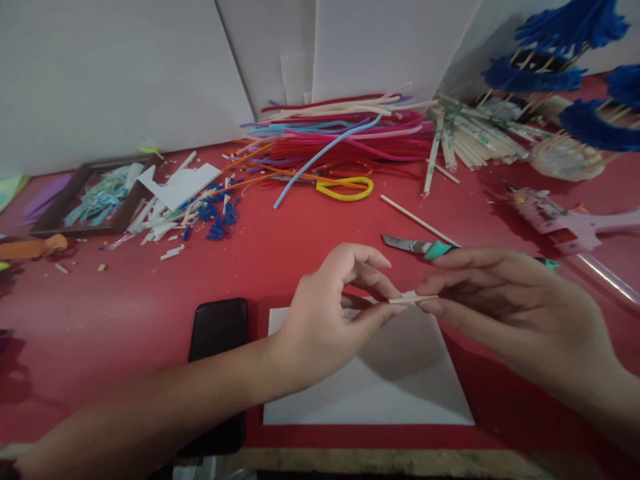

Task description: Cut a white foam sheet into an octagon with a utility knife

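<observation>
Between my two hands is a short, thin, pale wooden stick [413, 299], held level above a white sheet [370, 393]. My left hand [335, 313] pinches its left end between thumb and fingers. At the other end, the thumb and fingertips of my right hand [520, 313] are closed on it. Just beyond my right hand lies a utility knife [410, 245] with its blade out and a teal part showing; my fingers hide some of its handle. A longer pale stick [417, 219] rests behind the knife.
Behind are pipe cleaners [345, 133], yellow-handled scissors [345, 189] and wrapped sticks [470, 133]. A pink glue gun [565, 220] and blue fringed pieces [570, 27] stand right. Left are a brown frame [50, 213] and blue scraps [216, 223]. My left forearm crosses above a phone [219, 327].
</observation>
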Demonstrator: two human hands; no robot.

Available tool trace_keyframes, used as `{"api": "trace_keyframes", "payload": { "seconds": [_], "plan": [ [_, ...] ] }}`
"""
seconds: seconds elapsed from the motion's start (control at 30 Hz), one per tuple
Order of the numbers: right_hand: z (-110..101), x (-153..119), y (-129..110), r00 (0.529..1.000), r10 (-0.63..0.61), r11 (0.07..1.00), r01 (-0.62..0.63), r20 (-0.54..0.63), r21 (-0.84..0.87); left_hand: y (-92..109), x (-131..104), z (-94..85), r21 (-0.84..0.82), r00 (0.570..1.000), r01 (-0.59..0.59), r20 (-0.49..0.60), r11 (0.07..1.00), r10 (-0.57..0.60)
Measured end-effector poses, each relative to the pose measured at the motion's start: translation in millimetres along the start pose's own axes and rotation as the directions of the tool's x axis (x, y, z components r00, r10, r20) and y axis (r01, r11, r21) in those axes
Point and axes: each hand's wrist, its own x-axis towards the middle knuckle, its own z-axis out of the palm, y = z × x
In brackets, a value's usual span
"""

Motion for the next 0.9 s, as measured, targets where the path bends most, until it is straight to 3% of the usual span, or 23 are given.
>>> {"api": "trace_keyframes", "payload": {
  "seconds": [0.17,0.3,0.4,0.47,0.53,0.6,0.67,0.77,0.9],
  "plan": [
    [0,-2,2,0.991,-0.131,0.981,0.125,-0.032,-0.149,-4,0,0.8,0.028,0.999,0.007,-0.049,1.0,-0.006],
    [-2,4,2,0.948,-0.29,0.855,0.32,0.134,-0.408,-9,2,0.0,0.104,0.999,0.038,-0.022,0.994,-0.036],
    [-3,6,8,0.899,-0.371,0.792,0.438,0.234,-0.426,-12,0,-1.3,0.312,0.999,-0.02,0.045,0.95,0.007],
    [-3,6,12,0.88,-0.382,0.779,0.471,0.282,-0.414,-11,-6,-0.7,0.53,0.989,-0.142,0.11,0.836,0.098],
    [-3,5,16,0.87,-0.391,0.773,0.488,0.301,-0.406,-8,-16,2.9,0.719,0.954,-0.299,0.234,0.628,0.187],
    [-3,5,17,0.86,-0.397,0.77,0.502,0.32,-0.394,-6,-28,9.7,0.802,0.897,-0.441,0.381,0.403,0.223],
    [-2,4,17,0.852,-0.397,0.774,0.511,0.342,-0.373,-7,-40,18.4,0.816,0.847,-0.522,0.462,0.249,0.264],
    [-1,3,17,0.842,-0.39,0.768,0.521,0.373,-0.373,-12,-51,29.6,0.856,0.834,-0.502,0.441,0.124,0.332],
    [1,1,16,0.804,-0.416,0.693,0.582,0.425,-0.425,-17,-56,34.7,0.889,0.819,-0.456,0.4,0.045,0.411]
  ]
}}
